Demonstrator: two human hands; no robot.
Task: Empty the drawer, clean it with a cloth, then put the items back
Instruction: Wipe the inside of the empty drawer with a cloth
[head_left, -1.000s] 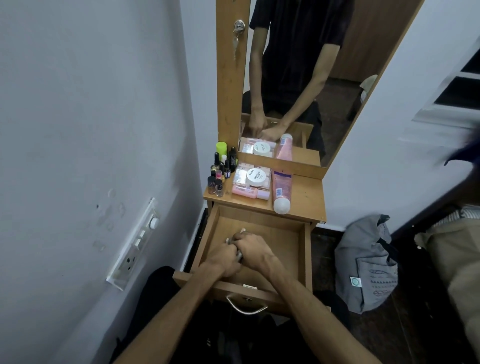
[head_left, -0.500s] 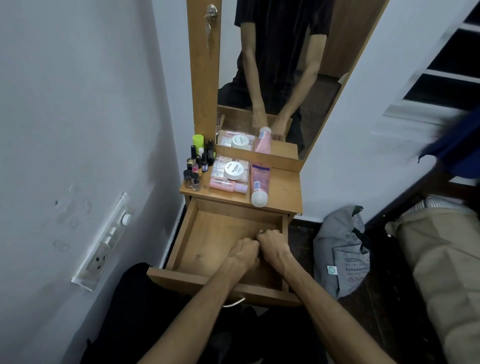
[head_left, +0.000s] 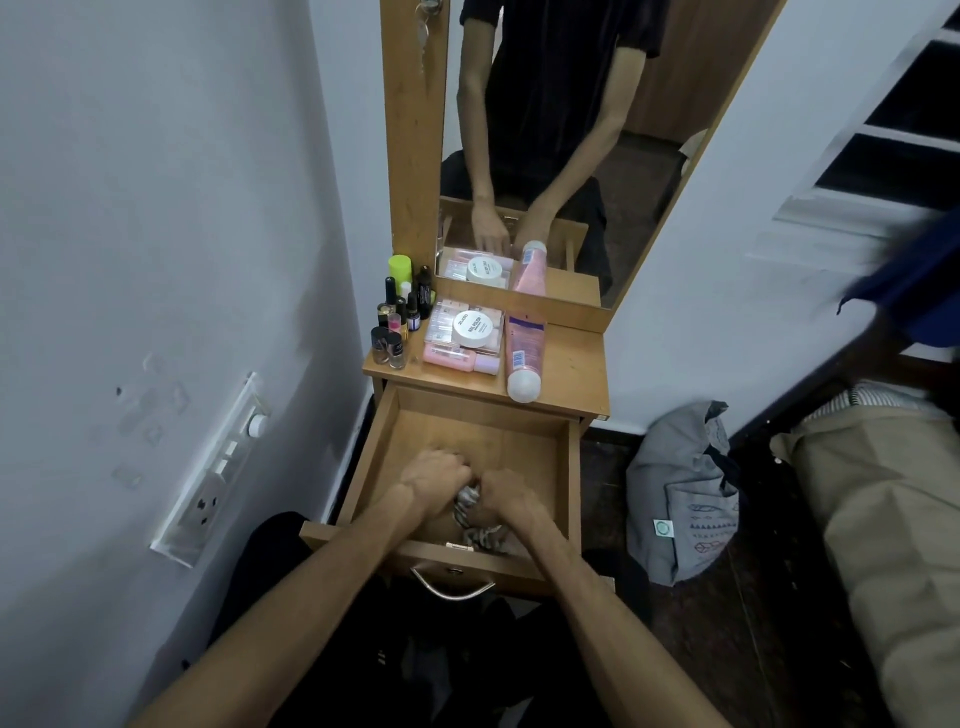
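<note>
A: Delta vs half a second back?
B: Both fists now sit mid-drawer, off the right wall. Left hand and right hand curl tight on the cloth, bunched between them.
A: Cloth axis?
B: Crumpled, runs from the knuckles toward the front panel. Drawer pulled open, long axis toward the mirror.
</note>
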